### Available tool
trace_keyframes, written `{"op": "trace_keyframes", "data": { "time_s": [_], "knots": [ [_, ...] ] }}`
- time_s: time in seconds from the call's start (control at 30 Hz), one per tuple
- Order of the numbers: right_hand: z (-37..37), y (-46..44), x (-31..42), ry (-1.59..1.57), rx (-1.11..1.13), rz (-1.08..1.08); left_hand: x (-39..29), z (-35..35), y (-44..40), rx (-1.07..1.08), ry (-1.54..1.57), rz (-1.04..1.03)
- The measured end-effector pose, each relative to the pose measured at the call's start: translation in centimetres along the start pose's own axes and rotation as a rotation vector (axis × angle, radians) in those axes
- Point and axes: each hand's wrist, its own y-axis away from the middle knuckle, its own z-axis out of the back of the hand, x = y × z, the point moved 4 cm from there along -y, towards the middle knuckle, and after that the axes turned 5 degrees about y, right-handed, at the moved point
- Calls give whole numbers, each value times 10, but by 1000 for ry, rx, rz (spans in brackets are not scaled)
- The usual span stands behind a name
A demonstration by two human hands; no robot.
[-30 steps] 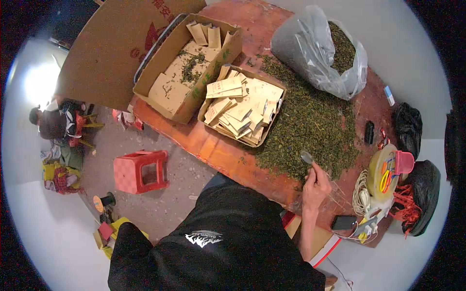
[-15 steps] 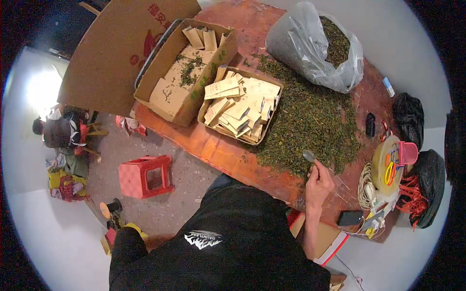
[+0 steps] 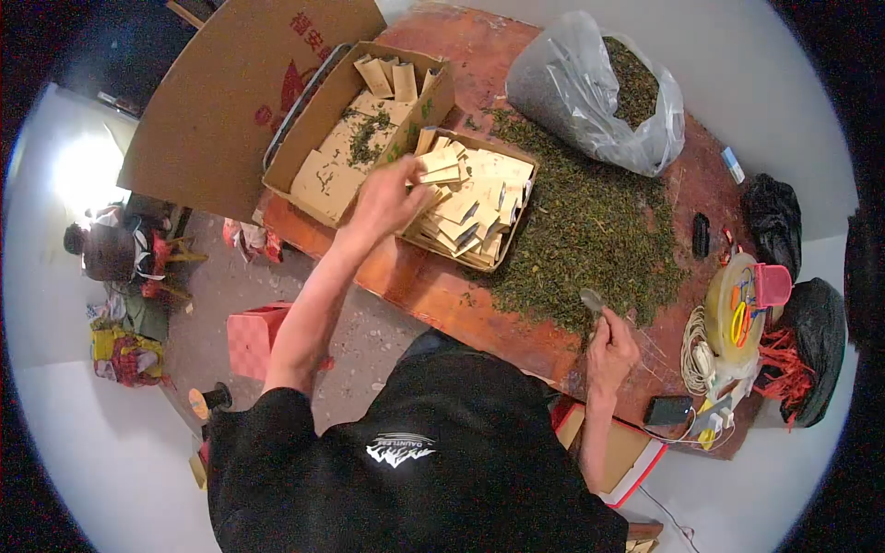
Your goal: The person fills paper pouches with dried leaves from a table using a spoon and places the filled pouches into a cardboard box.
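My right hand (image 3: 612,355) is closed on the handle of a small spoon (image 3: 591,300), whose bowl lies over the near edge of a spread of dried tea leaves (image 3: 599,240). My left hand (image 3: 392,195) reaches to the left side of a shallow cardboard box (image 3: 498,264) full of paper packets (image 3: 475,198). Its fingers look apart, at the ends of the top packets; no packet is visibly lifted. Behind that arm is a larger cardboard box (image 3: 309,210), holding flat packets with loose leaves on them and several packets standing at its far end.
A clear plastic bag (image 3: 576,101) of leaves stands at the back of the red table (image 3: 406,286). To the right are a round container with scissors (image 3: 740,323), a coiled cord (image 3: 696,355), a phone (image 3: 667,411) and black bags (image 3: 774,221). A red stool (image 3: 249,341) stands on the floor.
My left arm has come into view and extended to the packets in the shallow box. My right hand still holds the spoon in nearly the same place, with the spoon slightly turned.
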Motion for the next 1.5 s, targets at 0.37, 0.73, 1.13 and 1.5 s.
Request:
{"op": "trace_keyframes", "data": {
  "time_s": [0.37,0.73,1.13,1.5],
  "knots": [
    [2,29,-31,-40,55,-217,32,-33,-49,135,-237,-106],
    [-5,18,-24,-2,11,-102,43,-44,-49,195,-276,-30],
    [-9,18,-22,-11,73,-192,7,-23,-28,-5,-162,-110],
    [3,23,-44,154,15,-333,-83,-21,15,-50,139,-241]
  ]
}}
